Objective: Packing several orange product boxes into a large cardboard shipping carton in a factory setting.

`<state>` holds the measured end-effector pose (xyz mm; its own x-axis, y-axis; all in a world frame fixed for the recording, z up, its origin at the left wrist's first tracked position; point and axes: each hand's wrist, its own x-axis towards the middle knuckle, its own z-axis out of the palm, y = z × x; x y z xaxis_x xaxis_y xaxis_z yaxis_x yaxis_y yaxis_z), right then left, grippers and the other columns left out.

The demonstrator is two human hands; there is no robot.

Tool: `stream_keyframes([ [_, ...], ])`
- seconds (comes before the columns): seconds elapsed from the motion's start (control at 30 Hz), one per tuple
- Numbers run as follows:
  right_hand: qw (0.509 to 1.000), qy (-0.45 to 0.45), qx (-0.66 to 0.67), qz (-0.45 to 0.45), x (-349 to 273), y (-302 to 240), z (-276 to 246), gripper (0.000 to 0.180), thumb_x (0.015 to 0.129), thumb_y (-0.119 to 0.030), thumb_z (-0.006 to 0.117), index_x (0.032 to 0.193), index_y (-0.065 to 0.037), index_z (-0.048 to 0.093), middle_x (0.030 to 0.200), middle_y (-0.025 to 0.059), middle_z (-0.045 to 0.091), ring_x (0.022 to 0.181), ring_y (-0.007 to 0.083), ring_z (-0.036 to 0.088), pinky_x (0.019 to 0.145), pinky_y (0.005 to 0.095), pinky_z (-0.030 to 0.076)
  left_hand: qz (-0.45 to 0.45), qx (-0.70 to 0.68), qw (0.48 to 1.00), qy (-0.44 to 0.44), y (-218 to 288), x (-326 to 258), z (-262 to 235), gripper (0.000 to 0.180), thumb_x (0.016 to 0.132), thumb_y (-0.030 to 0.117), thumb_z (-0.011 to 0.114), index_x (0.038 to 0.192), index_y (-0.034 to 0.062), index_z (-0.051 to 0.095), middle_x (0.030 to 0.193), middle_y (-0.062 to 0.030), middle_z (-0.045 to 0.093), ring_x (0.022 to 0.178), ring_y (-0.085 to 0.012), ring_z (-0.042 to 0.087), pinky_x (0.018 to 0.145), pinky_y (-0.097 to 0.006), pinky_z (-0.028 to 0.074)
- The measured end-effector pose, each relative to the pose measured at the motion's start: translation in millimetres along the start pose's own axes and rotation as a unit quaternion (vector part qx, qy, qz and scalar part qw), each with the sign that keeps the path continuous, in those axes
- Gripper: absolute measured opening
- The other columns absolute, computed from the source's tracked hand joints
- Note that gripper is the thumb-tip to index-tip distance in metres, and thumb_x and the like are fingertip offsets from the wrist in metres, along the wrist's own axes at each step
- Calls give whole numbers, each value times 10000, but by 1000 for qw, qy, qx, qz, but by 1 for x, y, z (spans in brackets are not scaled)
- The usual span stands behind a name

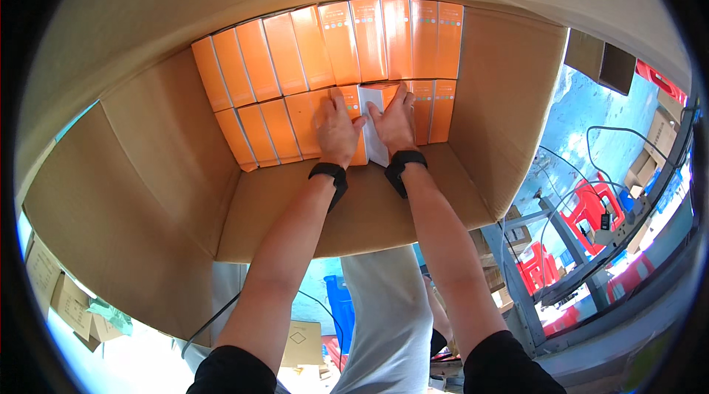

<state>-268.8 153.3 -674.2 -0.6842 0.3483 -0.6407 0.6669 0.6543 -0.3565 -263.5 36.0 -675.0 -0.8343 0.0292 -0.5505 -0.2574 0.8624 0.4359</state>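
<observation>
A large cardboard carton (509, 98) stands open in front of me, with two rows of upright slim orange boxes (278, 47) packed along its far side. In the lower row, a box with a white side (373, 128) and an orange top sits tilted among the others. My right hand (395, 124) grips that box, its thumb on the white side and its fingers over the far right edge. My left hand (340, 132) lies against the neighbouring orange boxes just left of it, fingers stretched out. A black band circles each wrist.
Wide carton flaps (118, 217) spread to the left and near me. At right stand a grey metal frame (528, 305), red plastic stools (591, 213), a power strip (624, 228) and loose cables. More cardboard boxes (303, 344) lie on the floor below.
</observation>
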Motion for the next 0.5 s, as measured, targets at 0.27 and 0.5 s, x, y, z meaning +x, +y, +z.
stream_keyframes([
  [0.27, 995, 2, -95, 38, -4, -19, -3, 775, 768, -267, 658, 1313, 47, 204, 1172, 281, 402, 1039, 433, 488, 875, 459, 434, -8, -9, 1000, -15, 5, 0, 2, 707, 751, 149, 671, 1289, -18, 242, 1077, -211, 442, 938, -388, 546, 701, -428, 492],
  [0.5, 987, 51, -128, 81, -6, -29, 16, 767, 777, -272, 654, 1319, 31, 203, 1152, 252, 418, 1063, 415, 471, 874, 458, 428, -43, -8, 999, -25, 9, -6, 10, 657, 785, 214, 623, 1283, -19, 262, 1168, -241, 397, 1004, -399, 512, 745, -440, 469],
])
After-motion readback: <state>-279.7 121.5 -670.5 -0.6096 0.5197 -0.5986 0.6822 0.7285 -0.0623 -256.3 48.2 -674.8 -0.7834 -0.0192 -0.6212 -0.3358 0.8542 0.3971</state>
